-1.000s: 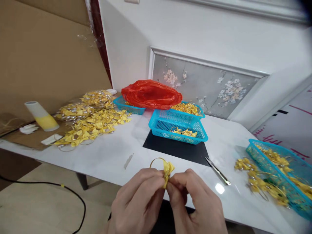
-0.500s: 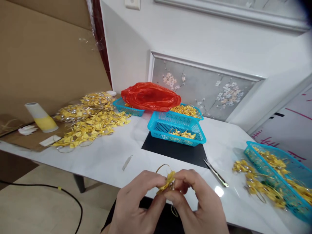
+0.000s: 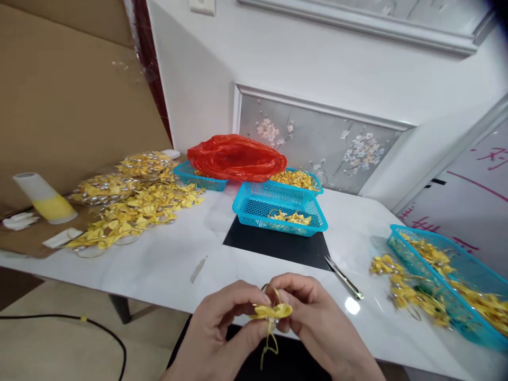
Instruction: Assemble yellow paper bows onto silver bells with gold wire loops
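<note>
A small yellow ribbon bow (image 3: 271, 311) lies flat between my two hands at the near edge of the white table (image 3: 166, 259), with thin gold thread hanging below it. My left hand (image 3: 222, 333) pinches its left side with thumb and fingers. My right hand (image 3: 317, 328) pinches its right side. A blue basket (image 3: 254, 203) holding a few yellow bows stands straight ahead on a black mat (image 3: 278, 246).
A heap of yellow bows (image 3: 130, 203) lies at the left by a white-and-yellow roll (image 3: 43, 198). Behind are a red plastic bag (image 3: 236, 157) and more baskets. Small scissors (image 3: 343, 277) lie right of the mat. Another blue basket (image 3: 468, 264) with bows stands far right.
The bow has turned from upright to lying flat between my fingers, and both hands have dropped a little nearer to me. The view has shifted slightly right.
</note>
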`<state>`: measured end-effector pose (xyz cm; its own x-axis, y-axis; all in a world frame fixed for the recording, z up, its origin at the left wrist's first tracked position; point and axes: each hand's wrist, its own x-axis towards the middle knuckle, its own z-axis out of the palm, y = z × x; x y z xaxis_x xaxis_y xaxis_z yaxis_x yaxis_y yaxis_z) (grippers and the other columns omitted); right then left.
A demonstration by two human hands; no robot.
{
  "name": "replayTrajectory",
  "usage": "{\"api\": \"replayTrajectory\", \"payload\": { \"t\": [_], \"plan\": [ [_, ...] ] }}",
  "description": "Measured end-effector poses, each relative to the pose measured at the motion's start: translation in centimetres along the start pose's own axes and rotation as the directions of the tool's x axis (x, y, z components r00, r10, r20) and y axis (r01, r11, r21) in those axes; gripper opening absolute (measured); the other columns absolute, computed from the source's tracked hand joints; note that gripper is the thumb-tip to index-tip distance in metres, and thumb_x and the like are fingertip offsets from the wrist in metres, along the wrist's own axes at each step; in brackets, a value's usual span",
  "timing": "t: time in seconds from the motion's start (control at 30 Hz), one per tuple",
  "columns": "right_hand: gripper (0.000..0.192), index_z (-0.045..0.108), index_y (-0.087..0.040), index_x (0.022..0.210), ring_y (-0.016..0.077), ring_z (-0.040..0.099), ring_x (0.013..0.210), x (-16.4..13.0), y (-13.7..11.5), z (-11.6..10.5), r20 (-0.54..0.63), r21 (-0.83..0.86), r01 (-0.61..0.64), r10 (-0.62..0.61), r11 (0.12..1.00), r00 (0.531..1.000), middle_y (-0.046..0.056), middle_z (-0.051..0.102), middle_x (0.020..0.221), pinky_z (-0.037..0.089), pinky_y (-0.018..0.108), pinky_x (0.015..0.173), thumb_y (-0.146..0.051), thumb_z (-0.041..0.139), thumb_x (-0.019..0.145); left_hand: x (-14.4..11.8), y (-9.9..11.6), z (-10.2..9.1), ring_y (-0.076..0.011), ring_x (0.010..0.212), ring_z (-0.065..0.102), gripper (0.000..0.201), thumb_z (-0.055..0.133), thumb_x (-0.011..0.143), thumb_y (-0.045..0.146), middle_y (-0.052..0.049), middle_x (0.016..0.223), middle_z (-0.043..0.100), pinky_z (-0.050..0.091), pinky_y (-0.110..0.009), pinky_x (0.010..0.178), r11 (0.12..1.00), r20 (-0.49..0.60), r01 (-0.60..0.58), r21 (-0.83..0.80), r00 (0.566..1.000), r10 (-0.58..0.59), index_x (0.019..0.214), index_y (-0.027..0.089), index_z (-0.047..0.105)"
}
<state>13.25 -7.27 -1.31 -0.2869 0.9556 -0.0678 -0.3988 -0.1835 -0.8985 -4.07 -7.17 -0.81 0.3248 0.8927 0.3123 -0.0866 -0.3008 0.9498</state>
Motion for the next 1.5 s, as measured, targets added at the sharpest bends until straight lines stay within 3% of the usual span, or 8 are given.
{"api": "replayTrajectory", "payload": {
  "t": [0.1, 0.3, 0.53, 0.7, 0.87, 1.13, 1.33, 1.5],
  "plan": [
    [0.027, 0.072, -0.018, 0.077, 0.0067, 0.046, 0.054, 0.5, 0.3, 0.0, 0.016, 0.075, -0.025, 0.024, 0.997, 1.000, -0.001, 0.059, 0.065, 0.035, 0.020, 0.054, -0.041, 0.085, 0.069, 0.1, -0.3, -0.1, -0.0130, 0.072, 0.066, 0.010, 0.074, 0.080, 0.019, 0.003, 0.078, 0.071, 0.051, -0.017, 0.064, 0.985, 0.007, 0.110, -0.131, 0.994, -0.110, 0.084, 0.028, 0.073],
    [0.029, 0.067, -0.014, 0.070, 0.0053, 0.039, 0.049, 0.4, -0.2, 0.0, 0.049, 0.058, -0.028, 0.025, 0.998, 0.998, -0.002, 0.056, 0.059, 0.028, 0.020, 0.050, -0.036, 0.086, 0.068, 0.4, -0.8, -0.3, -0.0150, 0.074, 0.062, 0.009, 0.076, 0.079, 0.031, 0.001, 0.077, 0.069, 0.049, -0.020, 0.067, 0.960, 0.084, 0.200, -0.195, 0.979, -0.187, 0.082, 0.024, 0.073],
    [0.029, 0.060, -0.016, 0.069, 0.0099, 0.040, 0.061, -0.1, -0.5, 0.6, -0.028, -0.042, 0.102, -0.104, 0.994, 0.994, -0.004, 0.052, 0.063, 0.030, 0.022, 0.058, -0.034, 0.083, 0.073, 0.6, 0.0, -0.4, -0.0114, 0.066, 0.050, 0.013, 0.079, 0.077, 0.034, 0.003, 0.070, 0.063, 0.040, -0.019, 0.060, 0.910, 0.119, 0.287, -0.299, 0.957, -0.263, 0.079, 0.023, 0.072],
    [0.032, 0.057, -0.017, 0.070, 0.0109, 0.036, 0.061, 0.4, 0.7, -0.6, -0.096, -0.067, 0.133, -0.139, 0.989, 0.986, -0.004, 0.048, 0.063, 0.029, 0.024, 0.059, -0.040, 0.076, 0.080, 0.4, 0.7, -0.2, -0.0102, 0.065, 0.048, 0.016, 0.081, 0.075, 0.031, 0.003, 0.068, 0.060, 0.039, -0.018, 0.060, 0.868, 0.086, 0.363, -0.339, 0.931, -0.356, 0.078, 0.020, 0.070],
    [0.031, 0.055, -0.017, 0.070, 0.0093, 0.036, 0.059, 0.8, 1.8, -1.6, -0.183, -0.021, 0.120, -0.121, 0.993, 0.976, -0.006, 0.044, 0.063, 0.029, 0.022, 0.057, -0.038, 0.077, 0.080, 0.2, 0.9, -0.1, -0.0093, 0.065, 0.051, 0.017, 0.084, 0.072, 0.031, 0.003, 0.069, 0.063, 0.042, -0.017, 0.060, 0.840, 0.102, 0.365, -0.403, 0.929, -0.355, 0.078, 0.020, 0.072],
    [0.023, 0.073, -0.018, 0.074, 0.0085, 0.046, 0.056, -0.2, 0.9, 0.3, -0.052, 0.094, 0.090, -0.085, 0.991, 0.995, 0.000, 0.058, 0.068, 0.035, 0.022, 0.054, -0.038, 0.084, 0.071, 0.5, 0.4, -0.4, -0.0088, 0.066, 0.059, 0.012, 0.083, 0.074, 0.029, 0.002, 0.072, 0.068, 0.045, -0.016, 0.063, 0.781, 0.135, 0.390, -0.488, 0.918, -0.374, 0.081, 0.021, 0.076],
    [0.017, 0.075, -0.017, 0.071, 0.0068, 0.047, 0.053, 0.0, 0.2, 0.5, -0.119, 0.078, 0.172, -0.162, 0.982, 0.980, -0.001, 0.060, 0.065, 0.034, 0.020, 0.050, -0.031, 0.084, 0.072, 0.2, 0.1, -0.6, -0.0105, 0.071, 0.056, 0.010, 0.080, 0.077, 0.031, 0.003, 0.075, 0.068, 0.045, -0.017, 0.065, 0.870, 0.102, 0.366, -0.330, 0.930, -0.353, 0.081, 0.024, 0.075],
    [0.019, 0.067, -0.020, 0.073, 0.0062, 0.045, 0.054, -0.3, 0.2, 1.1, -0.110, 0.170, 0.167, -0.150, 0.971, 0.983, -0.004, 0.055, 0.067, 0.032, 0.018, 0.048, -0.030, 0.083, 0.074, 0.4, 0.1, -0.5, -0.0124, 0.072, 0.058, 0.003, 0.074, 0.083, 0.029, 0.002, 0.078, 0.069, 0.045, -0.019, 0.065, 0.946, 0.091, 0.233, -0.227, 0.972, -0.218, 0.082, 0.026, 0.074]
  ]
}}
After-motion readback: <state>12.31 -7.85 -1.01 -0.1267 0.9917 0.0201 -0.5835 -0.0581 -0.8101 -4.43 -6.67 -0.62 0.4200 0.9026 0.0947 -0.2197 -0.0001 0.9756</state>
